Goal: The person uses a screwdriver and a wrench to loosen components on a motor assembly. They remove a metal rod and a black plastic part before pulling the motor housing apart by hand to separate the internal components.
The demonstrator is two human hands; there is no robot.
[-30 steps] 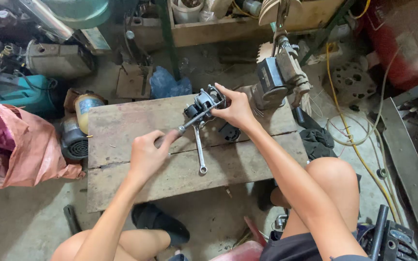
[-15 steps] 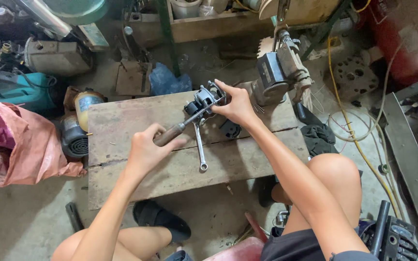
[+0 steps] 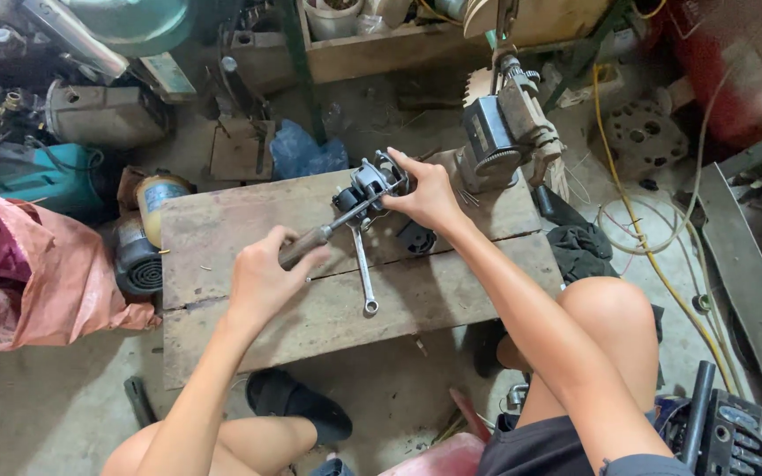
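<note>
Metal part (image 3: 370,187), dark grey with a ring-shaped housing, sits at the far edge of the wooden bench (image 3: 222,291), near the grey motor (image 3: 497,141). Right hand (image 3: 423,194) clamped over its top and side, fingers wrapped round the housing. Left hand (image 3: 265,275) closed round the handle of a long driver tool (image 3: 324,234), shaft angled up into the part. Combination wrench (image 3: 362,273) lies loose on the boards just below the part, untouched.

Judged: cast metal, stiff, dense for its bulk, unlikely to deform. Probably greasy, so slippery on flat faces. Best held by the ring housing or outer body, palm on top. Edges and protrusions likely sharp. Could roll or twist under tool torque.
</note>
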